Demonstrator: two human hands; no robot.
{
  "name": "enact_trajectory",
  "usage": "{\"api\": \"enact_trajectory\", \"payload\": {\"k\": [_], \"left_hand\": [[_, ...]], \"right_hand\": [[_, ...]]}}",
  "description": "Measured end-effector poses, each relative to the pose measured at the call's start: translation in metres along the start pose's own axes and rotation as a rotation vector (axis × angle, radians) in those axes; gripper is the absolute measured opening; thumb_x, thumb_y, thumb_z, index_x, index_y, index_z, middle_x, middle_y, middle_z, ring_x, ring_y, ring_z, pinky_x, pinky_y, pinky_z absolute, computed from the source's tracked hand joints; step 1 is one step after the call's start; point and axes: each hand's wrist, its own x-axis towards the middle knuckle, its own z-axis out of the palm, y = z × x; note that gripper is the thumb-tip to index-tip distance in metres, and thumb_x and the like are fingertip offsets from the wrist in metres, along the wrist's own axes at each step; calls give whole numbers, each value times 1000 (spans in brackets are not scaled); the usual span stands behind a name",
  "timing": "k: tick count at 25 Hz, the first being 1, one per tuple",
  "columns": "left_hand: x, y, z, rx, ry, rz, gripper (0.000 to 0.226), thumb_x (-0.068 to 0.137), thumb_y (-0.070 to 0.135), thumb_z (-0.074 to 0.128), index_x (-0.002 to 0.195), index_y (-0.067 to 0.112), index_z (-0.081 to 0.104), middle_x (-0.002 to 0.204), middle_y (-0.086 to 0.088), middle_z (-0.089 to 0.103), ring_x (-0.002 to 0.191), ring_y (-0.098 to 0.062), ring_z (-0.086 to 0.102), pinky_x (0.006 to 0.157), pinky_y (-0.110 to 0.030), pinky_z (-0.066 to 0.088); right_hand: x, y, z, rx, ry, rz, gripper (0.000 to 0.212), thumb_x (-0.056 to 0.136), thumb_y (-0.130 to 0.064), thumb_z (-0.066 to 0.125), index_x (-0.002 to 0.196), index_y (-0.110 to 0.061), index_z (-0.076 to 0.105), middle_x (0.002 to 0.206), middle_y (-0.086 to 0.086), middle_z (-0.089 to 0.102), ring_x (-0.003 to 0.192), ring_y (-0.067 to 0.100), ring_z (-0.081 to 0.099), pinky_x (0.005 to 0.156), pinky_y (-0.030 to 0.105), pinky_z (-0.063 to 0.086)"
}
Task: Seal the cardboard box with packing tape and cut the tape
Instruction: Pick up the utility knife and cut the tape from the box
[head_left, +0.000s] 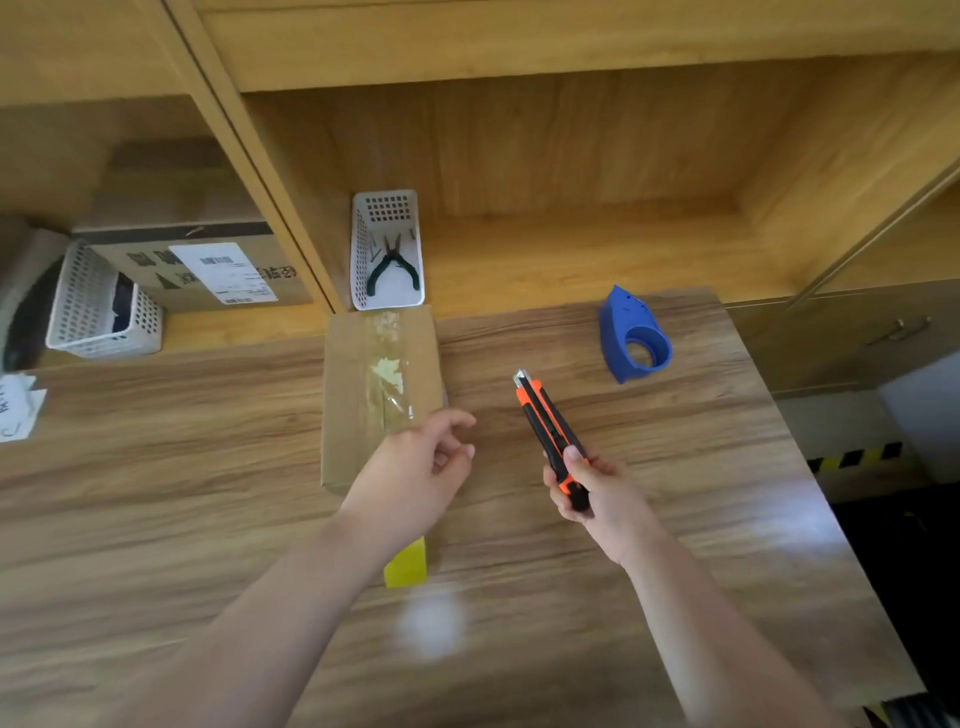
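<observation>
Where the wooden table (208, 467) meets a wall of wooden shelving (519, 156), a small cardboard box (353, 395) is seen lying flat, its far end just below a white basket (363, 249) in which black pliers (392, 267) are kept. A strip of clear tape (387, 364) is laid lengthwise along the box top. The near right corner of the box is covered by the left hand (421, 467), which is held loosely curled with nothing gripped; whether it touches the box cannot be told. A yellow piece (406, 564) shows beneath the left forearm, partly hidden. To the right of the box, an orange and black knife (550, 431) is gripped at its rear end by the right hand (597, 499), the blade tip pointed away and raised over the table. Further right, a blue tape dispenser (631, 335) stands alone on the table. On the left shelf, a second white basket (98, 312) is set before a labelled carton (208, 265). White paper (15, 410) lies at the left edge.
</observation>
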Motion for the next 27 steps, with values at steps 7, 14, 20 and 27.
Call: {"api": "enact_trajectory", "payload": {"k": [7,14,20,27], "left_hand": [[-48,-40,-7,-73,67,-116,16,90,21,65,91,36,67,81,8,73,70,0,60,63,-4,40],[-86,-92,10,-311,247,-501,13,83,22,74,93,21,66,82,2,67,75,-14,62,62,-18,43],[-85,-100,32,-588,199,-600,9,86,25,73,87,16,72,84,-8,72,70,-15,64,70,-21,51],[-86,-95,30,-621,142,-562,11,85,18,72,85,8,74,81,-20,74,72,-20,64,85,-45,55]], "right_hand": [[-27,20,24,-92,68,-29,45,81,-50,62,88,-6,67,59,9,56,39,18,34,43,31,16],[-48,34,42,-310,-35,-26,11,96,-9,54,103,-11,63,93,15,73,80,27,61,69,35,45],[-59,27,53,-451,2,-75,17,97,-2,49,107,-10,60,84,8,72,58,21,58,55,31,45],[-62,7,53,-707,55,-233,11,90,-11,62,84,-19,65,62,0,67,47,16,50,48,25,41]]}}
